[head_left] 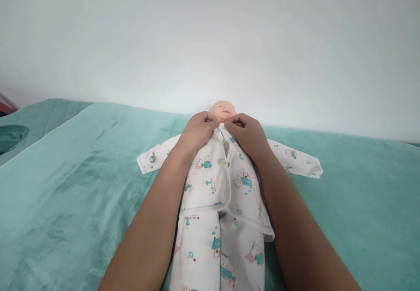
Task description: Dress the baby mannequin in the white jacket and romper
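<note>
A baby doll [223, 108] lies on its back on a teal blanket [82, 186], head away from me. It wears a white printed top [218, 181] with small buttons and matching trousers [213, 251]. My left hand [197, 131] pinches the left edge of the top's collar just below the doll's chin. My right hand [247, 134] pinches the right edge of the collar. Both hands meet at the top button [222, 126], fingers closed on the fabric. The doll's sleeves [295, 159] are spread out to either side.
The teal blanket covers a wide flat surface that runs up to a plain white wall [210, 41]. A second quilted teal cover [39, 116] lies at the far left, with a dark green item [9, 137] at the left edge.
</note>
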A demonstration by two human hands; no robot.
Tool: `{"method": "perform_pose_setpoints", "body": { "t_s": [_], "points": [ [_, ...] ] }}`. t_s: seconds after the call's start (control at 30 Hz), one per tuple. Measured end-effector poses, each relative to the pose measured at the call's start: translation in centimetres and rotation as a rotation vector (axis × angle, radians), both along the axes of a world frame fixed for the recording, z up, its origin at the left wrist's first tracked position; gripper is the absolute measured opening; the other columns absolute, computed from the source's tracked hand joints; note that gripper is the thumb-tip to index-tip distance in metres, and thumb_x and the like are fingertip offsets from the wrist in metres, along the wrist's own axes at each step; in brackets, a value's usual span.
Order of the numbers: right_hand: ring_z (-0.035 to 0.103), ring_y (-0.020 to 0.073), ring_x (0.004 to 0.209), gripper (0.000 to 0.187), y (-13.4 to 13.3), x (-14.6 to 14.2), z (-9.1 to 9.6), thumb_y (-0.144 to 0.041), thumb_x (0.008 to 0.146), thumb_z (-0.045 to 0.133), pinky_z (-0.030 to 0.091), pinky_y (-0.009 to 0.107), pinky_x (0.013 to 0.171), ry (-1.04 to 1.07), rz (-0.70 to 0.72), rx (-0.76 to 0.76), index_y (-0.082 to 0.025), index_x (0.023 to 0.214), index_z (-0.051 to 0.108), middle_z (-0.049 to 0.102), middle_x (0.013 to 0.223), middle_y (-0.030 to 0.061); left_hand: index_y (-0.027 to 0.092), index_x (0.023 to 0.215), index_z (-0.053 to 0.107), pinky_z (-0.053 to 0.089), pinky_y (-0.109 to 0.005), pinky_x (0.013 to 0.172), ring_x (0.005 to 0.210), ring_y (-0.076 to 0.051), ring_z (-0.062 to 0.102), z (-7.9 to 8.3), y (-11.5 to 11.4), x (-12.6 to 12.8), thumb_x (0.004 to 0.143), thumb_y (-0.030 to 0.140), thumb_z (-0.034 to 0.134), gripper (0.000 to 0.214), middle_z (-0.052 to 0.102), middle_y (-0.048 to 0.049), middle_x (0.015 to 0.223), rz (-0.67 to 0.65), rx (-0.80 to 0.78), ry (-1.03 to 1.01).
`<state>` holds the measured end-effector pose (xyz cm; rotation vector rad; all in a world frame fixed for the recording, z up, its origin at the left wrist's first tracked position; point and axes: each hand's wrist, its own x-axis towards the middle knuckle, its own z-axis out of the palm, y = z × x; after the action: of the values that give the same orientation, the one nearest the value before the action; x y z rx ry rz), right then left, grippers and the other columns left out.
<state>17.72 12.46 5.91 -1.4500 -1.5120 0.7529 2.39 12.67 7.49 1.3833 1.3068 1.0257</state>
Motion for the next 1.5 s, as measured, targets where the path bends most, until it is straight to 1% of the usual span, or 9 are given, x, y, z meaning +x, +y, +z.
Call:
{"method": "perform_pose_setpoints", "body": {
  "t_s": [0.2,0.3,0.4,0.6,0.77,1.07,1.2,1.37,1.5],
  "points": [
    [0.046,0.0128,0.061,0.018,-1.4,0.2,2.4,-0.034,0.079,0.057,0.035,0.028,0.058,-0.203,-0.078,0.042,-0.02,0.068,0.054,0.057,0.066,-0.0009,0.018,0.07,0.057,0.029,-0.023,0.05,0.054,-0.009,0.042,1.5,-1.1,-1.0,0.077,0.035,0.061,0.018,0.053,0.0011,0.066,-0.081,0.03,0.09],
    [0.041,0.0117,0.054,0.029,-3.3,0.6,4.6,-0.043,0.081,0.058,0.029,0.028,0.051,-0.409,0.057,-0.099,-0.021,0.065,0.049,0.054,0.063,-0.0007,0.017,0.066,0.057,0.033,-0.024,0.053,0.059,-0.01,0.048,2.8,-2.2,-1.5,0.08,0.035,0.058,0.023,0.058,-0.0015,0.07,-0.178,0.031,0.171],
    [0.044,0.0124,0.054,0.026,-4.8,0.6,6.0,-0.044,0.08,0.06,0.028,0.028,0.049,-0.563,0.194,-0.216,-0.021,0.069,0.052,0.058,0.067,0.001,0.018,0.065,0.057,0.036,-0.025,0.055,0.062,-0.012,0.052,3.8,-3.0,-1.8,0.08,0.038,0.057,0.026,0.061,-0.0022,0.072,-0.218,0.049,0.29],
    [0.042,0.0129,0.053,0.019,-5.4,0.2,6.1,-0.036,0.081,0.056,0.026,0.03,0.048,-0.697,0.226,-0.225,-0.022,0.069,0.051,0.056,0.066,0.0017,0.02,0.069,0.061,0.032,-0.026,0.049,0.053,-0.01,0.045,4.6,-3.5,-2.2,0.078,0.042,0.059,0.024,0.059,0.0011,0.069,-0.27,0.061,0.507],
    [0.035,0.011,0.051,0.024,-6.0,0.1,6.5,-0.032,0.075,0.061,0.022,0.029,0.045,-0.71,0.269,-0.218,-0.022,0.066,0.042,0.049,0.063,-0.0008,0.021,0.073,0.064,0.034,-0.025,0.05,0.057,-0.011,0.049,4.4,-3.4,-2.6,0.076,0.042,0.062,0.021,0.06,0.0019,0.07,-0.332,0.077,0.506],
    [0.033,0.0113,0.05,0.021,-5.9,-0.5,6.3,-0.021,0.075,0.055,0.021,0.029,0.046,-0.812,0.192,-0.172,-0.021,0.06,0.041,0.049,0.059,0.0003,0.021,0.074,0.064,0.034,-0.026,0.053,0.064,-0.012,0.054,4.3,-3.1,-2.7,0.076,0.036,0.062,0.016,0.063,0.0011,0.074,-0.437,0.097,0.461],
    [0.035,0.0104,0.049,0.028,-5.1,0.1,6.3,-0.025,0.079,0.057,0.023,0.029,0.046,-0.674,0.213,-0.227,-0.02,0.055,0.043,0.051,0.057,0.001,0.02,0.075,0.064,0.037,-0.025,0.054,0.064,-0.012,0.055,4.4,-3.3,-2.6,0.076,0.033,0.063,0.013,0.064,0.0008,0.074,-0.402,0.115,0.395],
    [0.057,0.0125,0.06,0.021,-3.1,1.8,4.8,-0.033,0.082,0.064,0.044,0.026,0.056,-0.042,0.401,-0.395,-0.018,0.067,0.062,0.063,0.067,0.0035,0.02,0.076,0.066,0.04,-0.025,0.056,0.063,-0.011,0.056,4.2,-3.3,-2.6,0.078,0.03,0.063,0.011,0.062,0.0005,0.07,-0.381,0.082,0.261],
    [0.055,0.0084,0.054,0.021,-2.2,2.6,3.3,-0.035,0.079,0.07,0.045,0.021,0.054,0.265,0.465,-0.403,-0.017,0.07,0.065,0.06,0.062,0.0001,0.018,0.081,0.068,0.046,-0.025,0.063,0.069,-0.011,0.06,3.8,-3.0,-2.5,0.078,0.026,0.064,0.009,0.065,-0.0014,0.076,-0.402,0.034,0.13]
  ]
}}
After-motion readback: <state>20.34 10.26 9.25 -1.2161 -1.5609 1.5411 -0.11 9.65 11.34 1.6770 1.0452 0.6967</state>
